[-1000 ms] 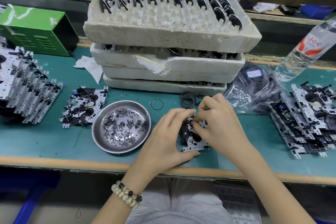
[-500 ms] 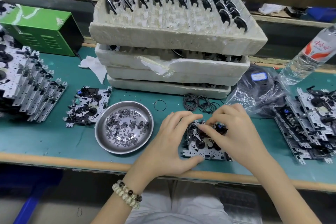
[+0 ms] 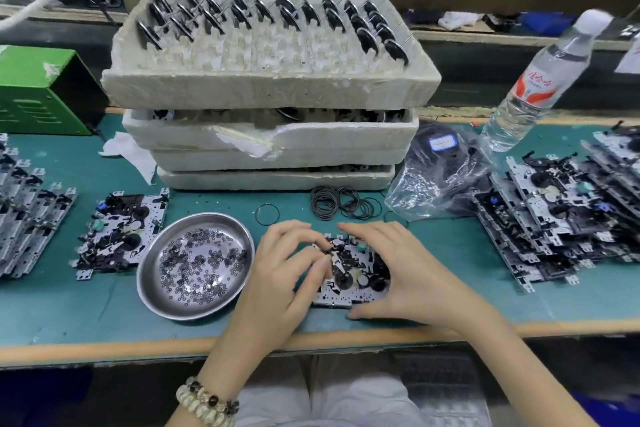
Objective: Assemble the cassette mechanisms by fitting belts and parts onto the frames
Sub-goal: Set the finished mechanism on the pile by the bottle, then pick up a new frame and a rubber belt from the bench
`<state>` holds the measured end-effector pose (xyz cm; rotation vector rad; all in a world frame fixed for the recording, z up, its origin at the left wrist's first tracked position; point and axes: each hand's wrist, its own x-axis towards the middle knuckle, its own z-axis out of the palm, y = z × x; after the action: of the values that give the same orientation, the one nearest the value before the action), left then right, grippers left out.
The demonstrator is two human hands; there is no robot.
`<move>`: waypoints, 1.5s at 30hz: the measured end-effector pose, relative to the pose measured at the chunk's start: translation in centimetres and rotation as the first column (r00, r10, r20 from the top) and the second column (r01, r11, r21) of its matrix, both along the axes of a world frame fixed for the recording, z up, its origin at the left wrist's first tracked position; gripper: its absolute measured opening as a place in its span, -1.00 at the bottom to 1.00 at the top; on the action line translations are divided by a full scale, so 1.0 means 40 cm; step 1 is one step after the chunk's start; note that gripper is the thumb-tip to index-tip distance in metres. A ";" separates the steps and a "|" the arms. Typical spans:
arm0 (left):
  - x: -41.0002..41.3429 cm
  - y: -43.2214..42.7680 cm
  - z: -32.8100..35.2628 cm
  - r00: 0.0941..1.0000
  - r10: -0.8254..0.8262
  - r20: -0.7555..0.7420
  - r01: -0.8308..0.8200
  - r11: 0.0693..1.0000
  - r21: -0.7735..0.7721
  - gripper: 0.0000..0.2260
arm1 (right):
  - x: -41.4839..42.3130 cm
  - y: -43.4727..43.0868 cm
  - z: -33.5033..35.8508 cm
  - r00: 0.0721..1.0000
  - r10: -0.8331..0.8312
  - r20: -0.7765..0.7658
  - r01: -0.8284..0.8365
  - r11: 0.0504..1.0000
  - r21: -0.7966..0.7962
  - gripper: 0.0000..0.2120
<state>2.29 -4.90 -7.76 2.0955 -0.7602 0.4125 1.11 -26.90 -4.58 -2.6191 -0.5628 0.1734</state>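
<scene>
Head view: mechanism [image 3: 350, 274] held between left hand [image 3: 280, 282] and right hand [image 3: 414, 274].

Readable marking found on one item only. The clear plastic water bottle [image 3: 540, 80], standing tilted in view to the right of the stack of white foam trays [image 3: 270, 94], carries a white and red-orange wrap label [image 3: 536, 87]. Three red Chinese characters are printed on its white band; the strokes are blurred and the brand cannot be confirmed.

The crumpled clear plastic bag [image 3: 433, 184], just beside the stack's lower right corner on the desk, bears a small white sticker with a blue border [image 3: 442, 142]. Its print is too small to read.
</scene>
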 end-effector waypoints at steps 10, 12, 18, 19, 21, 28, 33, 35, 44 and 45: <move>0.004 -0.002 -0.001 0.994 0.082 0.077 -0.080 0.996 -0.023 -0.76 | -0.036 -0.143 0.191 0.816 -0.471 0.335 0.399 0.879 0.263 -0.13; 0.006 -0.005 -0.004 0.993 0.072 0.089 -0.072 0.997 -0.008 -0.78 | -0.037 -0.197 0.224 0.674 -0.629 0.387 0.544 0.777 0.316 -0.16; 0.007 -0.008 -0.011 0.994 0.043 0.104 -0.043 0.999 -0.003 -0.76 | -0.019 -0.303 0.238 0.371 -0.853 0.368 0.832 0.481 0.276 -0.17; 0.007 -0.007 -0.012 0.993 0.040 0.111 -0.040 0.999 0.000 -0.73 | -0.015 -0.308 0.230 0.381 -0.854 0.355 0.847 0.476 0.236 -0.17; 0.007 -0.007 -0.014 0.993 0.037 0.114 -0.038 0.999 0.008 -0.68 | -0.010 -0.311 0.211 0.413 -0.852 0.322 0.873 0.471 0.124 -0.16; 0.005 -0.011 -0.009 0.995 0.021 0.101 -0.023 1.000 0.020 -0.78 | -0.020 -0.301 0.175 0.398 -0.838 0.374 0.901 0.434 0.013 -0.10; 0.003 -0.007 -0.009 0.997 0.013 0.078 -0.015 0.999 0.035 -0.80 | -0.029 -0.277 0.163 0.405 -0.802 0.440 0.895 0.446 -0.012 -0.07; 0.003 -0.006 -0.009 0.998 0.009 0.067 -0.012 0.999 0.045 -0.80 | -0.033 -0.266 0.160 0.408 -0.789 0.459 0.890 0.457 -0.005 -0.10; 0.001 -0.004 -0.010 0.999 0.005 0.034 -0.006 0.999 0.047 -0.82 | -0.021 -0.138 0.126 0.437 -0.526 0.729 0.602 0.774 0.197 -0.68; 0.001 -0.004 -0.009 1.000 0.001 0.029 -0.002 0.999 0.046 -0.82 | -0.018 -0.104 0.109 0.496 -0.455 0.740 0.523 0.836 0.164 -0.77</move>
<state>2.32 -5.05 -8.11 2.1373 -0.7922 0.4306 0.37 -31.07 -0.24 -2.7181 0.0038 -1.1758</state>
